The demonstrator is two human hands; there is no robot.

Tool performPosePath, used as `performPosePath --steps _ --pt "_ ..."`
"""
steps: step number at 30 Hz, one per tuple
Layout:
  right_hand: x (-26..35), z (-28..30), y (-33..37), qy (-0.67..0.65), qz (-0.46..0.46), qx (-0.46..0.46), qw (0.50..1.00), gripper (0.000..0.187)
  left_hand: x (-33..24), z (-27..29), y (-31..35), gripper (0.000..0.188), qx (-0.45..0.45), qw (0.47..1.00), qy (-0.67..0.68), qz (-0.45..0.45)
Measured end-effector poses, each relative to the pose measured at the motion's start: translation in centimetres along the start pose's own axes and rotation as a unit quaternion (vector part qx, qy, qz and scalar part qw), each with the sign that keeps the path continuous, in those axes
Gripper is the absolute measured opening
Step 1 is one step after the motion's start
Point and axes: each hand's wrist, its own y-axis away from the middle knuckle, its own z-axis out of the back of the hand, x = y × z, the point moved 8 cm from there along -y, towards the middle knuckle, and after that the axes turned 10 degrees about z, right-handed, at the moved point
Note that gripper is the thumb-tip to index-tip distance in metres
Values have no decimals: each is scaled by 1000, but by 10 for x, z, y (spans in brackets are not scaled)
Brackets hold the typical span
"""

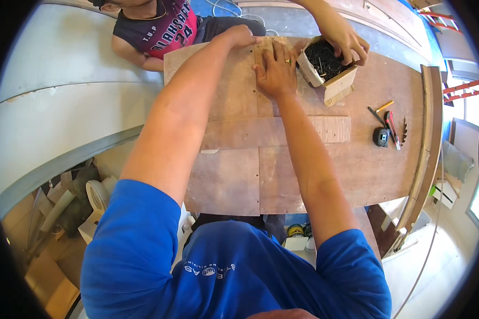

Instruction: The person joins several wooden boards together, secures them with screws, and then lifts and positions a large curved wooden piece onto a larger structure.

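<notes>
Plywood (367,173) flat beneath both hands in the head view, long axis running side to side, so pretty much crosswise to the forearms. Right hand (278,72) palm down on it, fingers spread and pointing away from the body, nothing in its grip, thumb right about at the seam (259,181). Left hand (242,36) up at the far edge, just left of the right one; honestly can't tell if pinching that edge or only resting there. Main thing imo: most of the sheet lying from the hands back toward the body and out to the right, with the right hand nearer its middle. Wood strip (332,129) across the seam, same side-to-side direction, on the body side of both hands, partly hidden by the right forearm (316,165). Open box (339,82) of dark nails or screws (322,59) just beside the right hand, on its right, another person's hand (345,40) over it. Farther right and bodyward: tape measure (381,137), red cutter (391,126), yellow stick (385,106). Beyond the left hand, leftward: co-worker (173,32) in a sleeveless top.
</notes>
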Motion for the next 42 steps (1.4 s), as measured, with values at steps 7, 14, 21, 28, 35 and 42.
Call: performPosePath --steps 7,14,21,28,35,42 --pt "-11 -3 10 8 -12 -23 1000 57 -16 -2 2 63 83 992 87 25" --pt "-8 0 5 -6 -14 1 1000 60 -4 -22 -11 75 133 982 114 64" --pt "-7 -5 4 13 -15 22 1000 58 2 -23 -3 78 107 987 113 52" --pt "-11 -5 0 28 -18 28 999 56 -9 -8 3 81 79 989 124 12" --pt "-7 -5 4 14 -15 19 1000 52 -11 -16 3 81 124 988 82 28" --pt "-17 -8 10 2 -36 1 999 56 -24 -5 19 69 157 975 148 52"
